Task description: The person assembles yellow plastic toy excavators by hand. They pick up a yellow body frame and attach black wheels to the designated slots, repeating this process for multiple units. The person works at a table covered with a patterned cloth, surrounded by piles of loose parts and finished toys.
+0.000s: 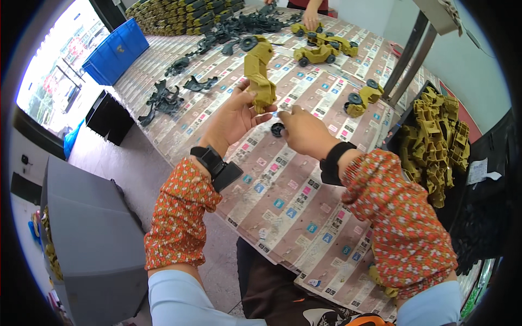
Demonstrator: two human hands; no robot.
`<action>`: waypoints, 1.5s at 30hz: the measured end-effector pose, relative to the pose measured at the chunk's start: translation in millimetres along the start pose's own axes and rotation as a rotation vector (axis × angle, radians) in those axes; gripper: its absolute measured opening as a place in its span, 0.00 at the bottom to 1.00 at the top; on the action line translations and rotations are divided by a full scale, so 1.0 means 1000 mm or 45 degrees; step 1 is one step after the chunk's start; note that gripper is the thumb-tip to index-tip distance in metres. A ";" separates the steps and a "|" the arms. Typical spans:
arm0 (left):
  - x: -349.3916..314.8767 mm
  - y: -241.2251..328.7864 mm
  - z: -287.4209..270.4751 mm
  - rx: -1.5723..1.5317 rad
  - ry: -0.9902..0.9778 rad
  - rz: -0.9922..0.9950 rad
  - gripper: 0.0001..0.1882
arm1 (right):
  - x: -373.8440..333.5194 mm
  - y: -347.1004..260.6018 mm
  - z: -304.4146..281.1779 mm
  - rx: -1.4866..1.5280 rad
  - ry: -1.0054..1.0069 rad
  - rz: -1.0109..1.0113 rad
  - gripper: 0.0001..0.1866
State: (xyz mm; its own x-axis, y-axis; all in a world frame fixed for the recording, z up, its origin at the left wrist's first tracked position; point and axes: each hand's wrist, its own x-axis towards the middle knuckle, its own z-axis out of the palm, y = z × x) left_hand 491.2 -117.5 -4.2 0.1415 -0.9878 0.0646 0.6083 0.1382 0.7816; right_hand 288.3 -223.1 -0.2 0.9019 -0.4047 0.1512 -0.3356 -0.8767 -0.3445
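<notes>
My left hand [235, 120] is closed round the lower end of an olive-yellow toy car body [260, 76], held upright above the table. One black wheel [248, 43] sits at the body's upper end. Just to the right, my right hand [309, 131] has its fingers curled together, with a loose black toy wheel [277, 130] at its fingertips. The fingers partly cover the wheel's edge. A small gap separates this wheel from the car body.
Toy cars [315, 55] stand at the far side near a co-worker's hand [311, 19]. Another partial car [363, 99] lies right, by a metal post [405, 60]. Black parts [163, 100] lie left. A bin of yellow bodies [435, 136] stands right, a blue crate [116, 51] far left.
</notes>
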 end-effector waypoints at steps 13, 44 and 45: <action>-0.087 -0.012 0.041 0.171 0.311 0.068 0.39 | -0.014 -0.023 0.007 0.729 0.143 0.335 0.17; -0.134 -0.069 0.182 0.316 0.504 0.404 0.23 | -0.157 -0.080 -0.078 0.904 0.297 0.205 0.16; -0.134 -0.071 0.184 0.351 0.523 0.426 0.23 | -0.159 -0.080 -0.078 0.944 0.303 0.208 0.17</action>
State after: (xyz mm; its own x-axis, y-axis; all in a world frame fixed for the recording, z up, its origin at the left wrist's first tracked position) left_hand 285.2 -7.7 46.3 0.6145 -0.7777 0.1328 0.2609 0.3591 0.8961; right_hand 150.8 -108.8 75.3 0.7465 -0.6312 0.2104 -0.1146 -0.4334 -0.8939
